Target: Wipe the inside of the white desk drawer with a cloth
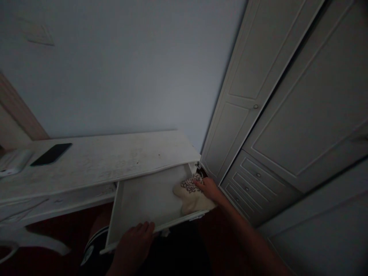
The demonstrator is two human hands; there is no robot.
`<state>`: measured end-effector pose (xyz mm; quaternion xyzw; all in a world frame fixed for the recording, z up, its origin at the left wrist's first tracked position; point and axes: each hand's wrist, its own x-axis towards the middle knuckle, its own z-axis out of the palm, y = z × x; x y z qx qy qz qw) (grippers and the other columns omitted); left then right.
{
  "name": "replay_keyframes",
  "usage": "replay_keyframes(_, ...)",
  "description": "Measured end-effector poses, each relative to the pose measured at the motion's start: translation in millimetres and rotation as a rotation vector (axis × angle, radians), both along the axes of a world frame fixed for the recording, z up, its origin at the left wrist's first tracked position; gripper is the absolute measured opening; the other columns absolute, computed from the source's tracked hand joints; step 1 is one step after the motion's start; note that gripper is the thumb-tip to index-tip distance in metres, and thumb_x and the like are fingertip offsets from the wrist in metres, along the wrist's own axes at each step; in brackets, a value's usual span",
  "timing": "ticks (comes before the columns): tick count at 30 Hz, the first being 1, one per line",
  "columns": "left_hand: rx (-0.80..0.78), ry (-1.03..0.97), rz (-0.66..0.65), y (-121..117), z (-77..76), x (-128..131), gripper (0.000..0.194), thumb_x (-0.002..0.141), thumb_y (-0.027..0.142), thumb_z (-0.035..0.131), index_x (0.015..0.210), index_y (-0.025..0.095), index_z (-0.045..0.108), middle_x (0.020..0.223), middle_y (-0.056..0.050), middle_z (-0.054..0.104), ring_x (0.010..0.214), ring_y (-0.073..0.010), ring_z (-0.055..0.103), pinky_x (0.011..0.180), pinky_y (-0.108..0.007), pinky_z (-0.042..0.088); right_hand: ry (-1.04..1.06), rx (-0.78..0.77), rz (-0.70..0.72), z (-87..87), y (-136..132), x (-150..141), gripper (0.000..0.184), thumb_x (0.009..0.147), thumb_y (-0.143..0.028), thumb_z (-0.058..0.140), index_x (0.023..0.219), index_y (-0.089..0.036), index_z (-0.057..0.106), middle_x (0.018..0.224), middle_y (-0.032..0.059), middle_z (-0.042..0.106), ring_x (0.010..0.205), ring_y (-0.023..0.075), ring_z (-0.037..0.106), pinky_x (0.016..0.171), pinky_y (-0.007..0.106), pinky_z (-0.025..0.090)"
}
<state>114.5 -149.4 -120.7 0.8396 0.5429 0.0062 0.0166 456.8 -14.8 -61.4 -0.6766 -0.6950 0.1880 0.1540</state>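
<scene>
A white drawer (138,203) is pulled out from under a white desk (100,157). My left hand (135,245) rests on the drawer's front edge, fingers curled over it. My right hand (208,188) reaches into the drawer's far right corner and touches a cream cloth (191,197) with a dark patterned patch on top. The cloth lies along the right side of the drawer. The remainder of the drawer floor is bare.
A dark phone (51,153) lies on the desk top at the left, beside a white object (13,161) at the frame edge. A white wardrobe (273,115) with panel doors and small drawers stands close on the right. My knee shows below the drawer.
</scene>
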Motion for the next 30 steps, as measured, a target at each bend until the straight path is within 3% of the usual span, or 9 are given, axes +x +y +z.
replay_keyframes(5,0.016,-0.002,0.012,-6,-8.1,-3,0.031,0.102,0.024,0.048,0.123,0.026,0.071,0.12,-0.009,0.076,0.108,-0.0295,0.072,0.091,-0.045,0.059,-0.227,-0.074,0.17,18.0,-48,13,0.039,0.097,-0.054,0.06,0.087,-0.019,0.074,0.092,0.0133,0.074,0.092,0.0284,0.071,0.082,0.032,0.048)
replay_keyframes(9,0.017,-0.029,-0.028,-7,-22.8,-2,0.032,0.1,0.021,0.048,0.122,0.026,0.071,0.116,-0.008,0.077,0.103,-0.0275,0.073,0.088,-0.042,0.058,-0.358,0.185,0.157,44.8,-41,-26,0.033,0.103,-0.045,0.049,0.113,-0.019,0.066,0.117,0.015,0.068,0.106,0.0273,0.067,0.088,0.034,0.049)
replay_keyframes(11,0.047,-0.046,-0.03,-8,-27.6,-1,0.031,0.1,0.022,0.049,0.122,0.027,0.071,0.116,-0.009,0.077,0.102,-0.0266,0.073,0.087,-0.041,0.058,-0.348,0.241,0.244,45.4,-26,-56,0.031,0.103,-0.04,0.048,0.121,-0.018,0.062,0.121,0.0151,0.066,0.115,0.0277,0.063,0.095,0.037,0.049)
replay_keyframes(15,0.109,-0.053,-0.019,-10,-25.4,1,0.028,0.101,0.022,0.049,0.118,0.026,0.072,0.11,-0.008,0.077,0.097,-0.0248,0.074,0.085,-0.039,0.059,-0.37,0.057,0.346,7.6,1,-119,0.049,0.102,-0.044,0.049,0.14,-0.013,0.053,0.141,0.0259,0.056,0.13,0.0398,0.054,0.103,0.059,0.044)
replay_keyframes(18,0.1,-0.036,-0.033,-10,-17.9,2,0.028,0.1,0.021,0.05,0.116,0.024,0.073,0.108,-0.008,0.077,0.095,-0.025,0.074,0.083,-0.039,0.059,-0.395,0.001,0.516,-29.0,6,-151,0.092,0.077,-0.055,0.08,0.152,-0.017,0.044,0.161,0.029,0.034,0.143,0.0553,0.036,0.106,0.075,0.034)
replay_keyframes(22,0.089,-0.041,-0.042,-10,-12.7,3,0.028,0.101,0.02,0.049,0.115,0.024,0.073,0.106,-0.008,0.077,0.093,-0.0254,0.074,0.08,-0.039,0.06,-0.389,0.117,0.883,-46.9,2,-157,0.115,0.07,-0.042,0.088,0.162,-0.012,0.025,0.168,0.027,0.021,0.151,0.0471,0.029,0.117,0.06,0.037)
replay_keyframes(25,0.095,-0.061,-0.04,-10,-11.8,4,0.029,0.101,0.021,0.049,0.118,0.023,0.073,0.108,-0.008,0.077,0.095,-0.0262,0.074,0.082,-0.041,0.06,-0.466,0.104,0.71,-41.3,-3,-140,0.131,0.058,-0.046,0.094,0.162,-0.009,0.023,0.164,0.0341,0.021,0.147,0.0498,0.033,0.113,0.062,0.041)
replay_keyframes(27,0.063,-0.067,-0.034,-10,-10.6,5,0.031,0.102,0.022,0.046,0.117,0.024,0.072,0.108,-0.008,0.077,0.096,-0.0266,0.074,0.084,-0.042,0.059,-0.53,0.059,0.555,-33.7,-6,-127,0.119,0.06,-0.04,0.093,0.158,-0.011,0.032,0.155,0.0355,0.037,0.136,0.052,0.047,0.099,0.067,0.049)
replay_keyframes(30,-0.022,-0.089,-0.01,-9,-8.3,4,0.034,0.103,0.023,0.041,0.12,0.025,0.071,0.11,-0.008,0.077,0.098,-0.0276,0.073,0.086,-0.044,0.058,-0.444,0.011,0.585,-15.2,-1,-111,0.064,0.079,-0.033,0.077,0.137,-0.014,0.059,0.132,0.0247,0.061,0.113,0.0395,0.066,0.088,0.053,0.057)
